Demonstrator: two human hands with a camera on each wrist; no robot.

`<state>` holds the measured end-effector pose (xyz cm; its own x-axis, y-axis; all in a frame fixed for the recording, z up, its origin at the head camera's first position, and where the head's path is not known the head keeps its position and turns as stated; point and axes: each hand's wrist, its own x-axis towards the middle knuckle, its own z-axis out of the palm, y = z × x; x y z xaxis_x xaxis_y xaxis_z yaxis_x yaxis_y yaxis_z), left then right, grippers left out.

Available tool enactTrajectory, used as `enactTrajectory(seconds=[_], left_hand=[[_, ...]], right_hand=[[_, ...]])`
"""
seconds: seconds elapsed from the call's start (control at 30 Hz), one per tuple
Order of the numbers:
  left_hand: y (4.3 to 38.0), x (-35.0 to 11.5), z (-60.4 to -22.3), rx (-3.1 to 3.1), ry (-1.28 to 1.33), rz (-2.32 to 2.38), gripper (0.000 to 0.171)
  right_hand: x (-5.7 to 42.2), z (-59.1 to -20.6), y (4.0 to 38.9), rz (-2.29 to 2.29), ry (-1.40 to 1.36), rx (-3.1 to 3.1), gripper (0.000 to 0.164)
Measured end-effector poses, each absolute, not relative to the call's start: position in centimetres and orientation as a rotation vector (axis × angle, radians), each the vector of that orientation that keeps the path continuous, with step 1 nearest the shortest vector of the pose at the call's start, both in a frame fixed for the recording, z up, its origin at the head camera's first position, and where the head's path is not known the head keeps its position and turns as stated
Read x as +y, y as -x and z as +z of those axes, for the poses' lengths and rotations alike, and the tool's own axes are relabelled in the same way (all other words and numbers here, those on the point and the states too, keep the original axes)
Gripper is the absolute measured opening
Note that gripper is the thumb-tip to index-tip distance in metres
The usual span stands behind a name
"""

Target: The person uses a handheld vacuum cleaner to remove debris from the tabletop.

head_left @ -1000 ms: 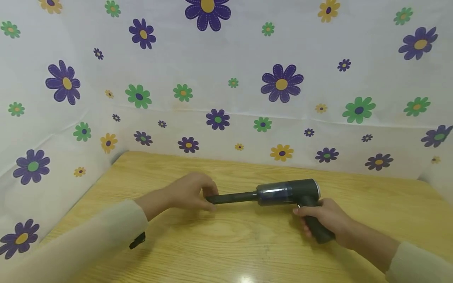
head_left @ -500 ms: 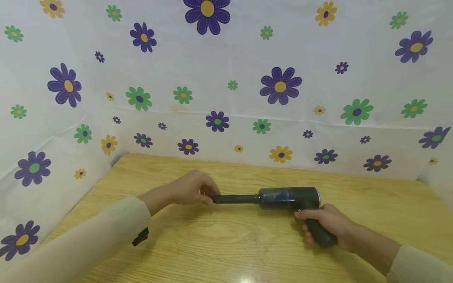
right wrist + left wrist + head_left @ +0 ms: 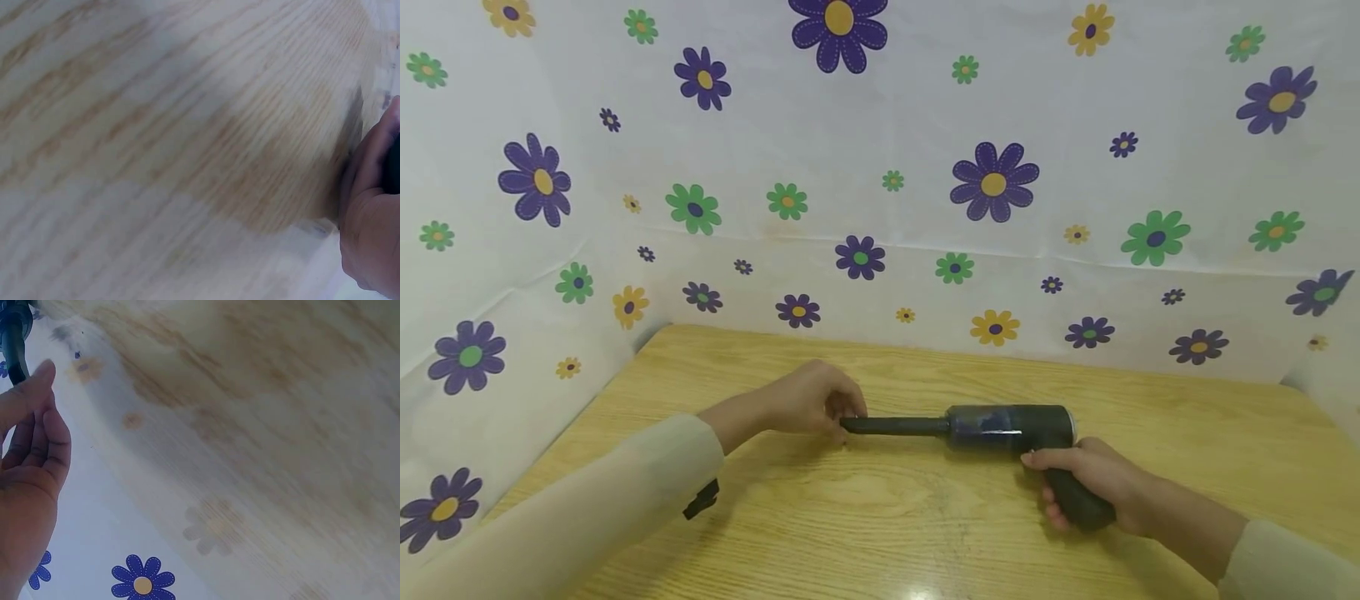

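Note:
A black handheld vacuum cleaner with a see-through dust cup lies level across the middle of the head view. Its long thin nozzle points left. My right hand grips the handle, thumb near the top of it. At the nozzle's far end, my left hand pinches the tip with curled fingers. The left wrist view shows the thumb and fingers of the left hand at the end of the dark nozzle. Only an edge of the black handle shows beside the right hand in the right wrist view.
Both hands are over a wood-grain table. A white cloth with printed flowers hangs behind it and along the left side. A small black piece sticks out under the left sleeve.
The vacuum's body has dropped from a slant, right end higher, to about level. The left hand stays at the nozzle tip, and the right hand has kept its grip on the handle.

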<state>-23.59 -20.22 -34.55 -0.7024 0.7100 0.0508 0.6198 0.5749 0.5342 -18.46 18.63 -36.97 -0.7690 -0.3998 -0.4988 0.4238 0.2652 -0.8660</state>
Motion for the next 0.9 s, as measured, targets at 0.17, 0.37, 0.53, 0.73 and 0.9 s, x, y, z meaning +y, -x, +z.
enactTrajectory(seconds=[0.17,0.37,0.53,0.73,0.9], left_hand=[[23.7,-20.4,-34.5,2.671,-1.150,0.759,0.027],[23.8,-20.7,-34.7,2.563,-1.068,0.785,0.022],[24.0,-20.8,-35.3,2.556,-1.039,0.813,0.019],[23.7,-21.1,-35.8,2.652,-1.132,0.759,0.018],[23.4,-21.0,-36.1,2.680,-1.210,0.707,0.020]], right_hand=[[18.1,-36.5,18.5,-1.524,-0.033,1.953,0.037],[17.5,-36.6,18.2,-1.426,-0.091,2.231,0.046],[17.3,-36.5,17.8,-1.194,0.091,2.799,0.050],[16.7,-36.4,17.2,-1.165,0.725,3.218,0.049],[16.5,-36.1,17.0,-1.065,1.064,3.317,0.053]])
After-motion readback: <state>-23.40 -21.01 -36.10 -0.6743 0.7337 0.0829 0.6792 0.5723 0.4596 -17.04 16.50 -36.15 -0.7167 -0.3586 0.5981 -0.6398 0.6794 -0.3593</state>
